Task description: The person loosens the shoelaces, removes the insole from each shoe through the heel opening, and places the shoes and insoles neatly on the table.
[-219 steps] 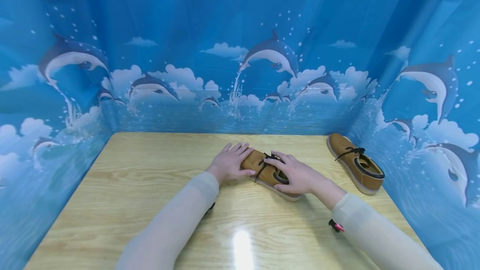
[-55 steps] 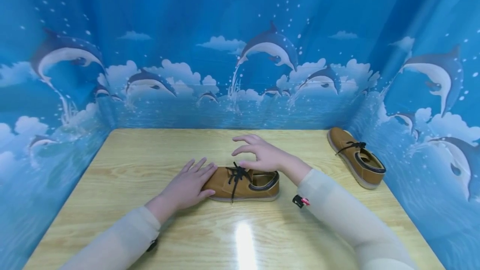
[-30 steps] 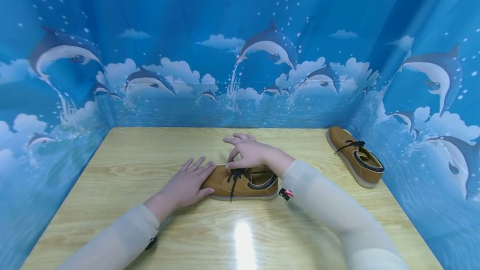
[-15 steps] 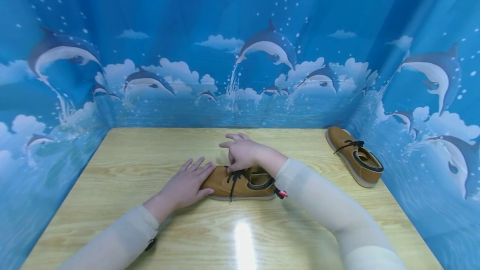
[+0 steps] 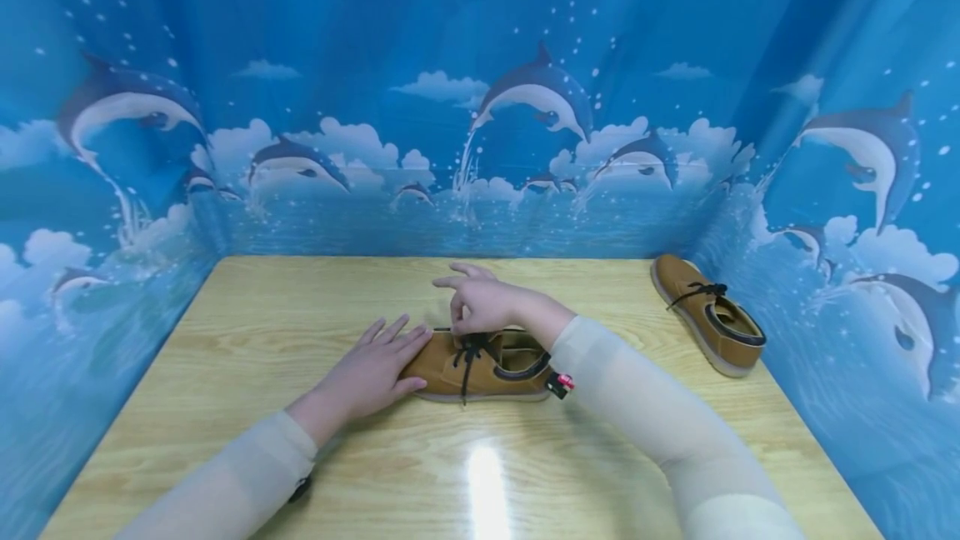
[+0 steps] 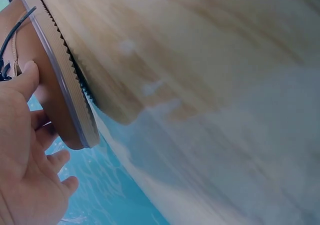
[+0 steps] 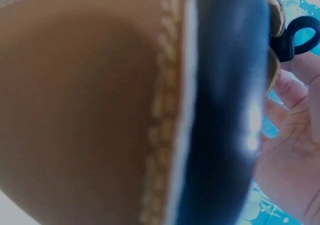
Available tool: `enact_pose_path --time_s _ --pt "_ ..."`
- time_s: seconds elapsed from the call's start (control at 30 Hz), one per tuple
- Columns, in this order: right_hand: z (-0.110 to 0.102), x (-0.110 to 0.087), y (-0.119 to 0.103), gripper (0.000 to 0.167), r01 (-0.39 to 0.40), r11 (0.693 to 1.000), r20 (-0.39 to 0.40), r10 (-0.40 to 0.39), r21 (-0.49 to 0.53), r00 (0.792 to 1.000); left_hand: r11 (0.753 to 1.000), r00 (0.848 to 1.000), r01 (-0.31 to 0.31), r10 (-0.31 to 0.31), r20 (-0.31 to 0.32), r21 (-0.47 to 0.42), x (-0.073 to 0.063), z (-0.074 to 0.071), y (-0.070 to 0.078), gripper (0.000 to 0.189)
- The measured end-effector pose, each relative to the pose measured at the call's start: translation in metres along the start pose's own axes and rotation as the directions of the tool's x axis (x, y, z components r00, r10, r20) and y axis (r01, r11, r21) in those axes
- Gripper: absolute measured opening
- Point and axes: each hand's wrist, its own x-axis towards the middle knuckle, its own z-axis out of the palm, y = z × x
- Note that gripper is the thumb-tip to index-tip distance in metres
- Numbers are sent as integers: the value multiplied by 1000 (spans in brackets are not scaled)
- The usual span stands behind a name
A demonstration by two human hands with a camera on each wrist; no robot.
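Observation:
A tan lace-up shoe [image 5: 442, 369] lies sideways on the table, toe to the left and sole down. My left hand [image 5: 367, 377] rests against its toe, fingers spread and straight. In the left wrist view the thumb of the left hand [image 6: 22, 155] touches the upper and other fingers pass behind the toe. Above the far side of the laces, my right hand [image 5: 487, 307] brings thumb and forefinger together in a pinch on the black shoelace [image 5: 468, 357], its other fingers stretched out. The right wrist view shows a lace loop [image 7: 286, 45] by the right hand [image 7: 292, 155].
A matching tan shoe [image 5: 693, 307] stands at the table's back right, its lace tied. Blue curtain [image 5: 352, 223] with dolphins encloses the back and sides of the wooden table [image 5: 285, 340]. Light glares on the tabletop near the front.
The shoe has turned from diagonal to sideways and come nearer and leftward with my left hand. My right hand has moved left over the laces, thumb and forefinger now meeting.

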Motion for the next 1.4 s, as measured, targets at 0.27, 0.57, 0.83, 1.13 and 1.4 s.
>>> enact_pose_path --time_s 0.27,0.57,0.83,1.13,1.4 --pt "7 0 19 10 46 970 -86 -26 240 996 1000 1000 5 -5 6 -16 0 0 0 75" --pt "19 2 33 16 73 926 -239 19 370 971 1000 1000 5 -5 11 1 -1 1 -1 74" --pt "15 0 36 16 11 897 -335 153 441 930 1000 1000 12 -11 18 -23 1 -3 3 74" --pt "9 0 46 17 -44 850 -439 314 524 842 1000 999 14 -14 29 -4 2 -1 3 74" --pt "5 -2 49 25 -47 776 -454 416 629 788 1000 1000 19 -19 24 -9 2 0 3 74"
